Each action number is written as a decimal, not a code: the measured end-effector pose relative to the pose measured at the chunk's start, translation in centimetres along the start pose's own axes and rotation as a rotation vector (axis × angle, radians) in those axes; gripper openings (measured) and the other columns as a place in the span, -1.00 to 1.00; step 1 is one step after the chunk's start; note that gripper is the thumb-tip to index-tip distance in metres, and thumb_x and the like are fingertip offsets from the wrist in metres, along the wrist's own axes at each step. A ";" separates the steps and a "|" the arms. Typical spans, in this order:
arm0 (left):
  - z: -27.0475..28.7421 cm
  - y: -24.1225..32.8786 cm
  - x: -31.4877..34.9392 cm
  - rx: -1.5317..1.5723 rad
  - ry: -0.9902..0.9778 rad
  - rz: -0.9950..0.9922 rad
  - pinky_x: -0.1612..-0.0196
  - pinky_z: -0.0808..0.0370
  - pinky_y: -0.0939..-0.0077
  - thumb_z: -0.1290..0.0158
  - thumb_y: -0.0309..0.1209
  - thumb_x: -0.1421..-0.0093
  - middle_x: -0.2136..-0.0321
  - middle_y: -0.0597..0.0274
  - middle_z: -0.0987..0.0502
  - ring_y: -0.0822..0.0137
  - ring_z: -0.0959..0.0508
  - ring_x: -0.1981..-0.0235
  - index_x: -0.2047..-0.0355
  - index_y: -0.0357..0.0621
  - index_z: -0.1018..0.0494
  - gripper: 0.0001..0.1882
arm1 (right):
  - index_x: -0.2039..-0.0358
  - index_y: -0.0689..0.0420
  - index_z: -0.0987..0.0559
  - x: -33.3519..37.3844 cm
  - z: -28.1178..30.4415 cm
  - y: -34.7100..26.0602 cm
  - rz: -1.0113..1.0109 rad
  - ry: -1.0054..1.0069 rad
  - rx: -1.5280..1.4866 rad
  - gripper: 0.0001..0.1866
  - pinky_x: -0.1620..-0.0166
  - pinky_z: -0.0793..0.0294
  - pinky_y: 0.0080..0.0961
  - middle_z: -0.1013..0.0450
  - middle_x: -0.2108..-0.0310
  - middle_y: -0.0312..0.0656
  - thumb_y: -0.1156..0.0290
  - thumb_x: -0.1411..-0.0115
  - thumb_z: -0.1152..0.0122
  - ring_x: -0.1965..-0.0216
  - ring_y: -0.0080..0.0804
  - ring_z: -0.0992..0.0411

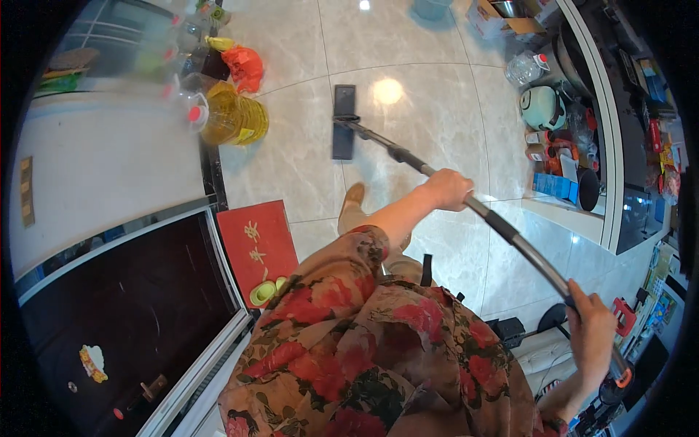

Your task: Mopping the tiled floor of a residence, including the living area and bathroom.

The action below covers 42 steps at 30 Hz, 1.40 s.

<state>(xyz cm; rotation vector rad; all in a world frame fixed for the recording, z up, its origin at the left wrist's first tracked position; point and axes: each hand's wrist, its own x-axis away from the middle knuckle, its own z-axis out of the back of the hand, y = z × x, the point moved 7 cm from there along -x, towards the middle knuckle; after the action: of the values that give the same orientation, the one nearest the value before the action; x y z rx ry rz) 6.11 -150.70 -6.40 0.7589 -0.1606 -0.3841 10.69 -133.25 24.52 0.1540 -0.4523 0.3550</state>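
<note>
A flat mop with a long grey pole slants across the view from upper left to lower right. Its dark rectangular mop head lies flat on the pale tiled floor. Partway down the pole, my left hand is wrapped round it. Higher up, close to the orange-tipped end, my right hand grips the same pole. One of my feet, in a brown shoe, shows just behind the mop head; the other foot is mostly hidden by my left arm.
Left of the mop stand a large jug of yellow oil and a red plastic bag. A red mat with green slippers lies by a dark door. Right, an open cabinet holds a mint-green appliance and a clear bottle.
</note>
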 end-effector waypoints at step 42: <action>-5.2 -21.6 4.4 -0.781 -0.768 -0.155 0.01 -0.14 0.20 0.08 -0.38 -0.02 0.41 0.25 -0.52 0.26 -0.43 0.21 0.47 -0.01 -0.54 -0.82 | -0.12 0.12 -0.18 -3.7 -30.6 -23.6 -0.408 -0.267 -1.062 -0.40 0.36 -0.38 -0.24 -0.41 0.47 0.07 0.50 -0.02 -0.08 0.39 0.07 -0.41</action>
<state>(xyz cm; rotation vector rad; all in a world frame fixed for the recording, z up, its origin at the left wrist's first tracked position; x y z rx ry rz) 5.53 -163.35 -25.15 -0.1805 -0.6308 -0.8129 28.48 -149.47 -5.94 -0.7415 -0.8017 -0.3375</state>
